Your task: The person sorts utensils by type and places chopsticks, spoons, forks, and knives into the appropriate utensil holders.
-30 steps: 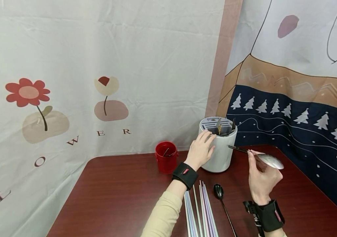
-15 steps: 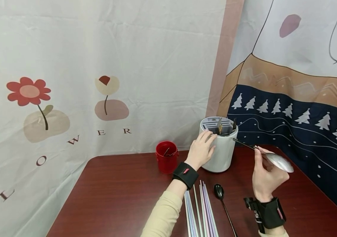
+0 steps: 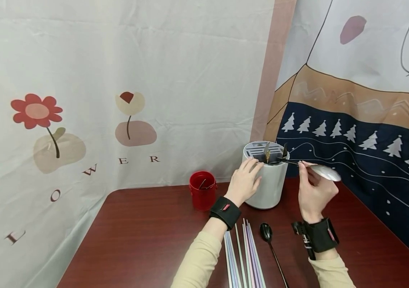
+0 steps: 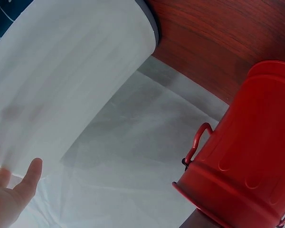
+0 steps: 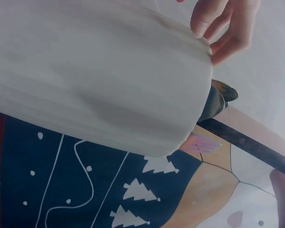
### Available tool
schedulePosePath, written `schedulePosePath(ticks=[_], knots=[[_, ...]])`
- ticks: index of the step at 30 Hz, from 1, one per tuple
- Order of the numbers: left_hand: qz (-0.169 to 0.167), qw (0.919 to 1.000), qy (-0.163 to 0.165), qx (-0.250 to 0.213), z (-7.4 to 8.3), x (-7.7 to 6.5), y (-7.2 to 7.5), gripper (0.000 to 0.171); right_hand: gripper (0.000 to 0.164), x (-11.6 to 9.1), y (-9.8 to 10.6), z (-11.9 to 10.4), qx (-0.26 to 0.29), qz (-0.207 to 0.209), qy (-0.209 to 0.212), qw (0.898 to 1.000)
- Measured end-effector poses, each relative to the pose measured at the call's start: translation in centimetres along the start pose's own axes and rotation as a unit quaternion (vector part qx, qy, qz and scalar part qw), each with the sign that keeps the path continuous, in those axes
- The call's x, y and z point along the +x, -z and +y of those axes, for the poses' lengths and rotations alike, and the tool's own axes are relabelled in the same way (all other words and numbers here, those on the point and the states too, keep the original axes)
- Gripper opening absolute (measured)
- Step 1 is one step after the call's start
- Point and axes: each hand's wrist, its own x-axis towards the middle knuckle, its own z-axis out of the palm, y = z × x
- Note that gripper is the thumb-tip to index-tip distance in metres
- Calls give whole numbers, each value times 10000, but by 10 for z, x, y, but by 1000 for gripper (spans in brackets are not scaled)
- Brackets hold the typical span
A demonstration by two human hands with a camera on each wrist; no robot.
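Spoon [image 3: 324, 173] pinched in right hand [image 3: 315, 195] | white holder [image 3: 270, 186]: utensils [image 3: 267, 156]; left hand [image 3: 244, 181] outstretched on rim [image 3: 276, 165] | red bucket [image 3: 203, 199]: thin items [image 3: 202, 184] inside

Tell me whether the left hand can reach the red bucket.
Probably yes: the left hand touches the white holder near its rim, and nothing visible stands between it and the red bucket close by.
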Motion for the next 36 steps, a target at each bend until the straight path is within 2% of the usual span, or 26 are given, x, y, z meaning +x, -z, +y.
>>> schedulePosePath(ticks=[4, 9, 18, 26, 33, 36], knots=[[31, 10000, -13, 68, 0, 0, 0, 40, 21, 6, -6, 12, -608, -428, -56, 9972], [11, 10000, -23, 93, 0, 0, -1, 40, 25, 13, -14, 19, -978, -902, -111, 9910], [-44, 9999, -13, 137, 1, 0, -1, 41, 23, 19, -23, 32, -1823, -1506, -234, 9714], [12, 9998, -7, 175, 2, -1, 1, 40, 24, 19, -26, 36, -1955, -1842, -209, 9630], [87, 9998, -38, 159, 0, -1, 0, 40, 23, 15, -19, 35, -2237, -2090, -271, 9516], [112, 9998, -48, 170, 0, -1, -1, 40, 21, 10, -13, 35, -2213, -2094, -287, 9520]])
